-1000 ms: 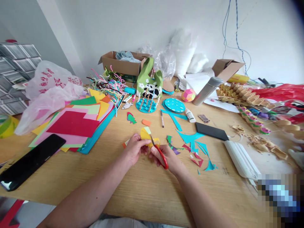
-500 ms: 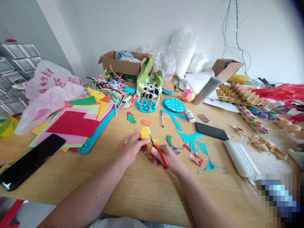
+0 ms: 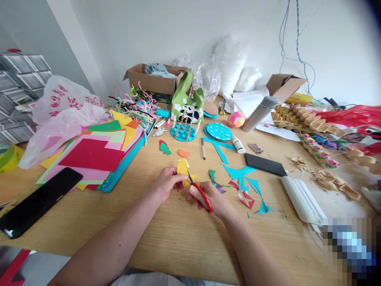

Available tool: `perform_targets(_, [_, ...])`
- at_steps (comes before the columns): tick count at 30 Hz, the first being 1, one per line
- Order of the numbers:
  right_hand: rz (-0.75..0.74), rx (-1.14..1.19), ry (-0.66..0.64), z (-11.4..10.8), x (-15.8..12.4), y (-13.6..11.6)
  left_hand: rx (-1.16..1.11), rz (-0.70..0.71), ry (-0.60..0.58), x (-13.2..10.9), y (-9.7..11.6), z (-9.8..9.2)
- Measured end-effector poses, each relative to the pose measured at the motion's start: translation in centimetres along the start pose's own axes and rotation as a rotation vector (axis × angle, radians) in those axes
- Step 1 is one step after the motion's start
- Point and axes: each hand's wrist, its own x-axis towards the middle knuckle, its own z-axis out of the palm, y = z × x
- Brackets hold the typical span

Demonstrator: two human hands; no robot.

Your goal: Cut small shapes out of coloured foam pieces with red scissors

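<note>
Between thumb and fingers, my left hand (image 3: 169,184) pinches a small piece of yellow paper (image 3: 182,167). My right hand (image 3: 210,195) is closed around the red handles of a pair of scissors (image 3: 203,196), whose blades lie against the paper's right side. More yellow paper shows just behind the blades. Beyond my hands lie an orange paper piece (image 3: 183,153) and green and red fish-like cutouts (image 3: 164,147). Scraps of green, purple and red paper (image 3: 244,197) are scattered to the right of my right hand.
Coloured sheets (image 3: 92,155) and a black phone (image 3: 41,202) lie at left. A pen (image 3: 203,149), glue bottle (image 3: 238,144), blue paper offcuts (image 3: 241,171), a black slab (image 3: 265,164) and a grey flask (image 3: 260,114) stand or lie at right. A green panda bag (image 3: 188,101) is behind.
My right hand and the scissors have shifted very slightly to the right. The yellow paper stays in my left hand, its angle barely changed.
</note>
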Motion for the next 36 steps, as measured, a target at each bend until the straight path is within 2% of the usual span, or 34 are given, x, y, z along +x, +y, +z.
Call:
perform_targets(10, [-0.011,0.109,-0.025,0.11,-0.38,-0.57,-0.01,0.005,-0.015,-0.15,-0.12,0.02])
perform_targets(36, [-0.003,0.051,-0.02,0.07,-0.11,-0.2,-0.008,0.0,-0.014,-0.05,-0.16,-0.04])
